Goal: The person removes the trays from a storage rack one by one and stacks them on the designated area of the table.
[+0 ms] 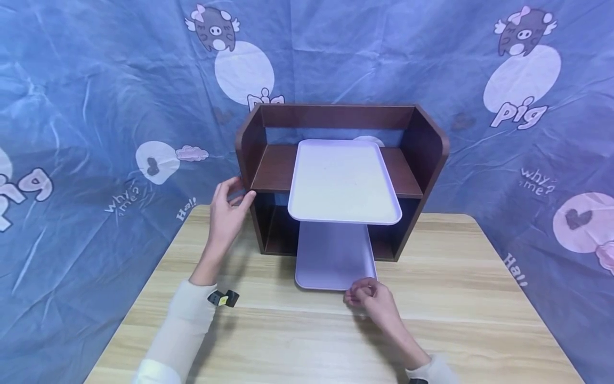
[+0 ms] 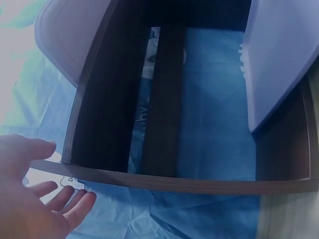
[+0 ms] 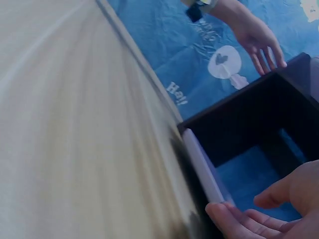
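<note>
My right hand (image 1: 376,302), fingers loosely bent, thumb apart, touched the lower tray (image 1: 336,256) — my left hand (image 1: 226,217), slack and spread, straddled the shelf's side panel (image 1: 247,152).

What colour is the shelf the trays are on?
The shelf is dark brown; it shows best in the head view.
</note>
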The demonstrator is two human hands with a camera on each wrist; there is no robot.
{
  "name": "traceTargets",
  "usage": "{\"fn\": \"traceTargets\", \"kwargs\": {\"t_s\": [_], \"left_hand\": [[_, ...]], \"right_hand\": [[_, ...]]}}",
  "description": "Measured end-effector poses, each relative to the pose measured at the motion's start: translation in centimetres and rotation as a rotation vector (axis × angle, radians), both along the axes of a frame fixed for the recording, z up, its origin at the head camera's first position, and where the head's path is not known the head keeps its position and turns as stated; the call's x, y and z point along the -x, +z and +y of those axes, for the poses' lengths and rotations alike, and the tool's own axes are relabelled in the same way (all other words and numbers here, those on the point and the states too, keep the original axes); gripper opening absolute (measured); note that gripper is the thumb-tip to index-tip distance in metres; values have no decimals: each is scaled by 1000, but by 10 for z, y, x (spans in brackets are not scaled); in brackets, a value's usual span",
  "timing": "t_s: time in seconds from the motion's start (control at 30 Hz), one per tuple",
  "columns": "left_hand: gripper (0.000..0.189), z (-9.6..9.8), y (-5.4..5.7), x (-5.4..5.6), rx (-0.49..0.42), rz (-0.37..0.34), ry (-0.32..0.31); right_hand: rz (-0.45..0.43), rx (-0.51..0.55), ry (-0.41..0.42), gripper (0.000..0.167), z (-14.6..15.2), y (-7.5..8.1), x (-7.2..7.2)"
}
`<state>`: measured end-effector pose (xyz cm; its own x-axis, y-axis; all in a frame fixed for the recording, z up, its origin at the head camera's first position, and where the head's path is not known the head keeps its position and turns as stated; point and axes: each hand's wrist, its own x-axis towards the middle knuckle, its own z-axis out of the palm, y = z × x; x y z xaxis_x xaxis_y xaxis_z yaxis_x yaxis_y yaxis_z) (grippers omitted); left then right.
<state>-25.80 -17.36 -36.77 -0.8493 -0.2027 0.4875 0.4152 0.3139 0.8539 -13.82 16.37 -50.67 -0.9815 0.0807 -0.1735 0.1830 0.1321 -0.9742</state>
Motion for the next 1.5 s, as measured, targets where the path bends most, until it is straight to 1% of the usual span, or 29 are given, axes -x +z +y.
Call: {"fn": "traceTargets", "kwargs": {"t_s": [0.1,0.2,0.3,0.4,0.5,0.7,0.87,1.03,1.17,1.33,1.4,1.5], "left_hand": [[56,1,-1,3,-18,-4,-26],[60,2,-3,5,-34,-15,-64],[61,5,-4,6,-41,-24,-85],[57,7,-5,7,-31,-25,-80],[52,10,-6,7,-23,-22,-71],[45,12,-6,8,-32,-10,-48],[43,11,-7,10,-30,-2,-48],[44,10,-7,12,-32,2,-39],[46,10,-8,13,-53,-4,-44],[49,10,-9,14,-72,-38,-47],[46,10,-10,14,-55,-48,-41],[43,9,-11,14,-38,-53,-40]], "right_hand": [[-16,20,-7,16,-4,-7,-5],[-35,69,-23,20,-8,-12,-9],[-70,122,-43,25,-10,-16,-13],[-101,192,-53,29,-12,-19,-16],[-110,269,-52,32,-13,-21,-17],[-129,422,-55,37,-17,-21,-15],[-121,528,-82,47,-22,-21,-13],[-139,584,-104,56,-27,-20,-10],[-146,613,-110,60,-29,-19,-8],[-134,644,-144,61,-33,-18,-6],[-126,656,-165,61,-34,-19,-6],[-122,644,-194,60,-35,-19,-5]]}}
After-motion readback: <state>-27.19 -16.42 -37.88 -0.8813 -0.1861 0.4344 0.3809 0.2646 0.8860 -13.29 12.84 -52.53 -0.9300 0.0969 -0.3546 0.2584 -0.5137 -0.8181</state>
